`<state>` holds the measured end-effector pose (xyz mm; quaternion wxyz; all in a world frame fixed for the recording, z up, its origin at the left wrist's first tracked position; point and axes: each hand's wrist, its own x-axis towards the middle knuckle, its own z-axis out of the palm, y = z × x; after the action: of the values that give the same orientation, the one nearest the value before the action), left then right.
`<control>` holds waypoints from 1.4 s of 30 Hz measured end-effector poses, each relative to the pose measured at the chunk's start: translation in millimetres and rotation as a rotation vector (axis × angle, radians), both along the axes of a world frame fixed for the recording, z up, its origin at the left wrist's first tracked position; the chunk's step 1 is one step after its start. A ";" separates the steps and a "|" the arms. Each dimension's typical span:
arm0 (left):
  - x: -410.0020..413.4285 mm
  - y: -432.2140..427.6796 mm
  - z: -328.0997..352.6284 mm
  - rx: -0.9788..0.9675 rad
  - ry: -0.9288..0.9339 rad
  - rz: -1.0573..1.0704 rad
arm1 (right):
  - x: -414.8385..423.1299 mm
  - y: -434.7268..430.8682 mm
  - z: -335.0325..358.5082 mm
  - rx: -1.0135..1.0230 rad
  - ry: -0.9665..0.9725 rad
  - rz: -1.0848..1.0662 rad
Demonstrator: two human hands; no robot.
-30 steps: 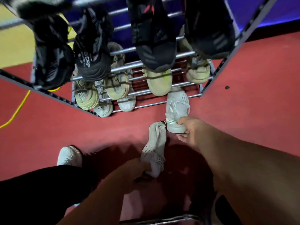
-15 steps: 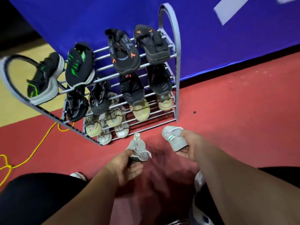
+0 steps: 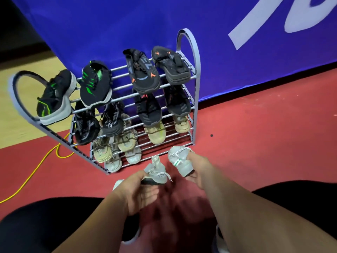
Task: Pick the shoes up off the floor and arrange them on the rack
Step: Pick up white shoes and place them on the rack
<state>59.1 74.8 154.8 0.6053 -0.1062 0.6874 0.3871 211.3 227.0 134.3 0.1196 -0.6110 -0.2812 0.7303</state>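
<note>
My left hand (image 3: 140, 192) grips a pale grey knit shoe (image 3: 156, 172) by its heel, its loose lace hanging to the right. A matching pale shoe with a green tab (image 3: 179, 159) is held by my right hand (image 3: 199, 168), toe pointing at the rack. Both shoes hang above the red floor, just in front of the grey metal shoe rack (image 3: 194, 73). Its upper shelves carry several black shoes and its lower ones several beige and pale shoes. The right part of the bottom shelf (image 3: 164, 148) shows bare bars.
A blue banner wall (image 3: 237, 52) stands behind the rack. A yellow cable (image 3: 36, 167) runs over the red floor at the left. My white shoe tip (image 3: 117, 184) peeks out by my left wrist. My dark-clad knees fill the lower corners.
Both hands have lifted the two pale shoes off the floor. My head has pulled back and up, so the whole rack is in view; since half a second ago the shoes have barely moved.
</note>
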 end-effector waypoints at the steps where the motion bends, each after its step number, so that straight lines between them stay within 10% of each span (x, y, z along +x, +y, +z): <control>1: -6.9 -0.7 -6.1 -0.002 -0.005 0.006 | -2.3 -1.7 -8.4 -0.008 -0.009 0.009; 32: -77.3 118.9 -206.5 0.055 -0.185 0.285 | -82.0 136.6 -214.7 -0.221 0.214 -0.217; 42: -68.3 126.8 -241.7 0.051 -0.167 0.330 | -83.2 142.4 -257.7 -0.277 0.000 -0.043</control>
<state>-9.2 201.6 -86.9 0.5909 -0.2341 0.5979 0.4884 128.1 369.4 -123.5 0.0496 -0.6276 -0.1645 0.7594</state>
